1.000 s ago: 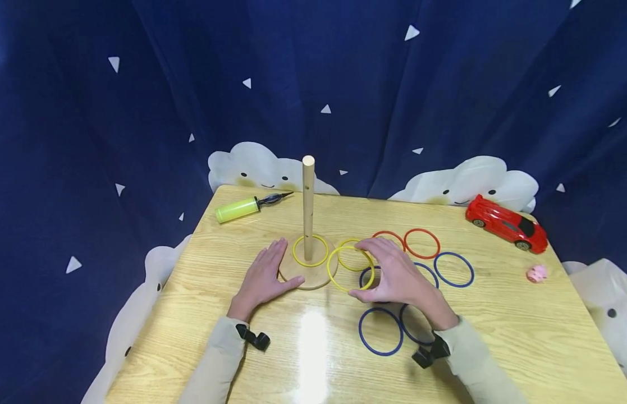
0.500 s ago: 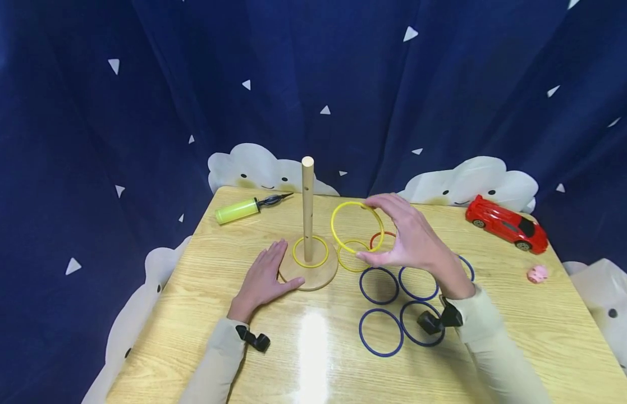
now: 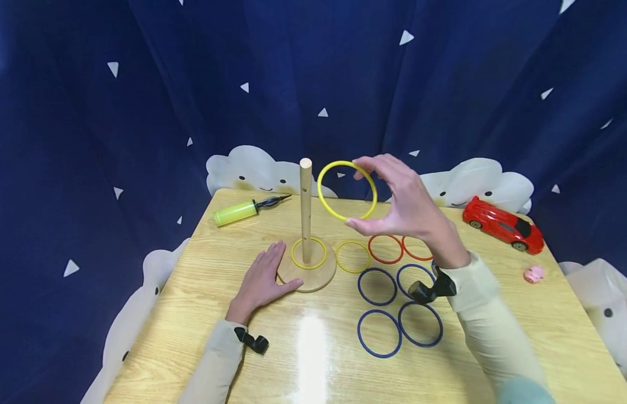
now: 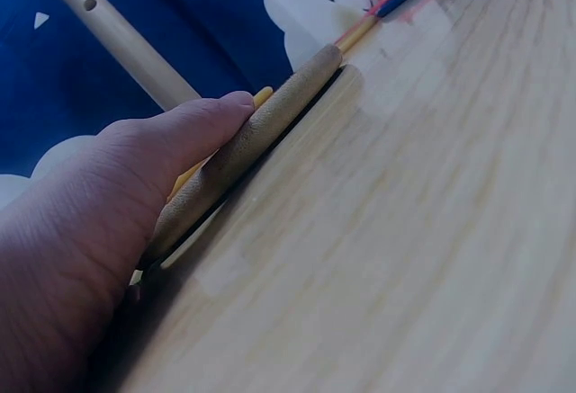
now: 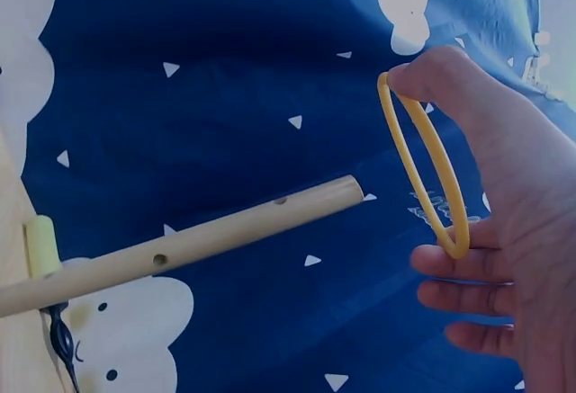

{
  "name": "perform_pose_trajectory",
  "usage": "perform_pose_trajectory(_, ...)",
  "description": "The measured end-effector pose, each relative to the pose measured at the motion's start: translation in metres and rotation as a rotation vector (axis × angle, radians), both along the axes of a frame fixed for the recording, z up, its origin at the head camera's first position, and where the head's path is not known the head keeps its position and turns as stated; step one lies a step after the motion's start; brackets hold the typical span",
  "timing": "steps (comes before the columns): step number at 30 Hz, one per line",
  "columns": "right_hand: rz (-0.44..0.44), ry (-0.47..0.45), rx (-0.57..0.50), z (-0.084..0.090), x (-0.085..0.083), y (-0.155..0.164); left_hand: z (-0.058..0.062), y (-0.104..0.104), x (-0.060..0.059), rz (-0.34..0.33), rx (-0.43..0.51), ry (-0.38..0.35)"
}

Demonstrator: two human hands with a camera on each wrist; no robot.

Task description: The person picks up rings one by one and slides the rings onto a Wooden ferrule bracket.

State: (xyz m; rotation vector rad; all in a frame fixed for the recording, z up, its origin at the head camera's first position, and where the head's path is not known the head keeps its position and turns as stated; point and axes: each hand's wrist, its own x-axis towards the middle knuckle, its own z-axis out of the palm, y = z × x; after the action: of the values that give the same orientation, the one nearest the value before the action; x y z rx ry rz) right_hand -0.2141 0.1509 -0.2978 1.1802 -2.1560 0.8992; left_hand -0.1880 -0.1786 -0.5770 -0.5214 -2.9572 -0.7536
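A yellow ring (image 3: 319, 191) is pinched between the thumb and fingers of my right hand (image 3: 406, 196), raised just right of the wooden post (image 3: 306, 213). In the right wrist view the ring (image 5: 457, 204) appears nearly edge-on, beyond the top end of the post (image 5: 225, 236). My left hand (image 3: 261, 279) rests at the left edge of the round wooden base (image 3: 313, 280), fingers straight, thumb spread along the near side. The left wrist view shows that thumb (image 4: 193, 132) on the base's edge (image 4: 261, 132). Around the post's foot lies another yellow ring (image 3: 321, 261) on the base.
Beside the base lie a yellow ring (image 3: 337, 262), two red rings (image 3: 370, 249) and several blue rings (image 3: 358, 286). A yellow-green hand pump (image 3: 237, 213) lies at the back left. Toward the right are a red toy car (image 3: 502, 225) and a small pink pig (image 3: 534, 274).
My right hand has lifted the yellow ring up from low beside the base to near the height of the post's top. The left hand stays put.
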Motion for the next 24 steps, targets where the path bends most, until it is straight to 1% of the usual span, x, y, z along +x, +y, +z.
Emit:
perform_pose_trajectory(5,-0.022,0.07,0.001,0.003,-0.009,-0.016,-0.002,-0.001,0.002,0.013,0.005,-0.014)
perform_pose_trajectory(8,-0.047,0.091,0.01,0.006,-0.017,-0.023,-0.003,-0.002,0.002,0.018,0.008,-0.009)
perform_pose_trajectory(14,-0.069,0.082,0.026,0.011,-0.032,-0.032,-0.002,-0.002,0.0,0.012,0.0,0.0)
perform_pose_trajectory(18,-0.075,0.062,0.035,0.012,-0.038,-0.034,0.0,-0.001,-0.001,0.007,0.008,-0.001)
perform_pose_trajectory(21,-0.073,0.039,0.049,0.009,-0.04,-0.035,0.001,0.0,-0.001,0.002,0.015,0.0)
perform_pose_trajectory(24,-0.066,0.013,0.074,0.002,-0.04,-0.037,0.001,0.001,0.0,0.001,0.012,-0.006)
